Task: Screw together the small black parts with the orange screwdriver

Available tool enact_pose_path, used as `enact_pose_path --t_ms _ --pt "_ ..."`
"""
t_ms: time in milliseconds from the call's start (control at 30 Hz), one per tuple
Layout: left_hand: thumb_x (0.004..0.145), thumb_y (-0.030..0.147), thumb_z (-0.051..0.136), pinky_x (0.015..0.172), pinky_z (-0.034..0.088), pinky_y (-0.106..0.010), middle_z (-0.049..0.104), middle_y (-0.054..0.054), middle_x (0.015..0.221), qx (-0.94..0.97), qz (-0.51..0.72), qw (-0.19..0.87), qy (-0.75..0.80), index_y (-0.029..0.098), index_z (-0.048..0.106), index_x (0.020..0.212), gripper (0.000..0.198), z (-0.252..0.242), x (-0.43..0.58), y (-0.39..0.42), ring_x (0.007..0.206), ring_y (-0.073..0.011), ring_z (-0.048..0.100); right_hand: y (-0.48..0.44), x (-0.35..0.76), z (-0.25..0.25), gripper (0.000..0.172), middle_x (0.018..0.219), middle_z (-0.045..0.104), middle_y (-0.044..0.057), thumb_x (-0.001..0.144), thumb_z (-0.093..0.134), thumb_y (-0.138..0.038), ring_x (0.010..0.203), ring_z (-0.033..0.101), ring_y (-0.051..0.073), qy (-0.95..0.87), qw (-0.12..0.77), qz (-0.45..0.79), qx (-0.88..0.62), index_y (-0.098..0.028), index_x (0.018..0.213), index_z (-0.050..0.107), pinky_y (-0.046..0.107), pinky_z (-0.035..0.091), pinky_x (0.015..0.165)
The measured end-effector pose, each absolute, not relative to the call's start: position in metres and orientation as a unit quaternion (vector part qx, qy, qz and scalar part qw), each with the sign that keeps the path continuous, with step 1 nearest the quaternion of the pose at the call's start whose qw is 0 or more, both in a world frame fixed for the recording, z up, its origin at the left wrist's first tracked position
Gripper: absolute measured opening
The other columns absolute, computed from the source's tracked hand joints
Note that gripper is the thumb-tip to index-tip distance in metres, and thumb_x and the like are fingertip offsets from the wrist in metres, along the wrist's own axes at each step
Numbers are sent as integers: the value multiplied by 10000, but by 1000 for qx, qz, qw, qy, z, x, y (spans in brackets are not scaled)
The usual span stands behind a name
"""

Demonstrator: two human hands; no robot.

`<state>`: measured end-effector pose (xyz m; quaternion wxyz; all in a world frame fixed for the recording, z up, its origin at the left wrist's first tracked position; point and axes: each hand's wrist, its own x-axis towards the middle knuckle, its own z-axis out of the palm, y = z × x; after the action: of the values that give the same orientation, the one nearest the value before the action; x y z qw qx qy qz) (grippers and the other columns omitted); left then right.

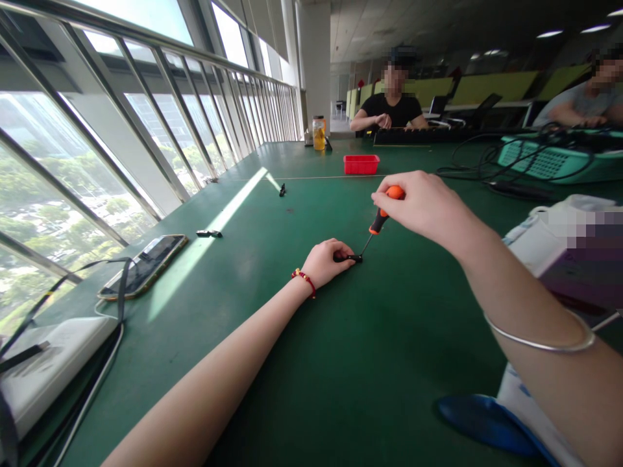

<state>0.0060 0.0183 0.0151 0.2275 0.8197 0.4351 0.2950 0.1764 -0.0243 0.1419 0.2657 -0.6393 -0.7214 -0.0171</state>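
My right hand (418,204) grips an orange and black screwdriver (378,222) by its handle, fingers closed around the upper end. The shaft slants down to the left, and its tip meets the end of a small black part (357,258), or comes very close to it. That part lies on the green table (272,363), pinched between the thumb and fingers of my left hand (327,263), which partly cover it. What exactly the black part is cannot be made out. Two similar black pieces lie farther off: one (209,233) at the left and another (282,190) near the middle.
A phone (146,266) and a white power strip (58,363) with cables lie at left beside the railing. A red bin (361,165) and a jar (318,134) stand farther back. At right are a teal basket (535,159) and a white bag (535,233). Two people sit beyond.
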Motion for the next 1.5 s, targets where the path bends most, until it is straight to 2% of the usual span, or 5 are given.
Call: enact_pose_path --t_ms 767,933,1100,1300,1500 --pt "701 251 635 646 462 -228 605 -17 778 819 298 230 434 160 676 807 145 15 6 19 685 -114 550 -22 176 142 155 675 603 12 702 533 -363 581 488 158 -715 280 -18 -640 -244 750 620 269 300 512" --pt "699 247 635 649 464 -229 605 -15 777 819 301 227 432 163 674 804 140 14 6 19 684 -113 549 -23 176 143 320 612 565 31 757 465 -500 579 488 171 -715 267 -13 -647 -227 663 604 279 308 518" --pt "702 244 633 654 464 -229 604 -17 777 819 300 230 432 159 671 803 138 15 7 18 686 -114 548 -22 176 142 158 671 592 4 684 553 -372 583 484 155 -717 278 -15 -639 -245 758 610 263 305 517" --pt "700 255 633 655 465 -231 604 -19 787 819 299 232 432 161 673 806 147 14 6 19 690 -116 547 -23 176 142 301 598 563 32 759 466 -463 552 466 156 -712 273 -21 -646 -218 654 607 265 288 500" --pt "702 252 632 660 467 -231 606 -18 788 819 299 231 432 160 670 809 147 14 6 19 693 -116 551 -24 177 143 202 686 621 26 700 547 -411 607 509 175 -722 269 -32 -637 -249 783 635 264 298 523"
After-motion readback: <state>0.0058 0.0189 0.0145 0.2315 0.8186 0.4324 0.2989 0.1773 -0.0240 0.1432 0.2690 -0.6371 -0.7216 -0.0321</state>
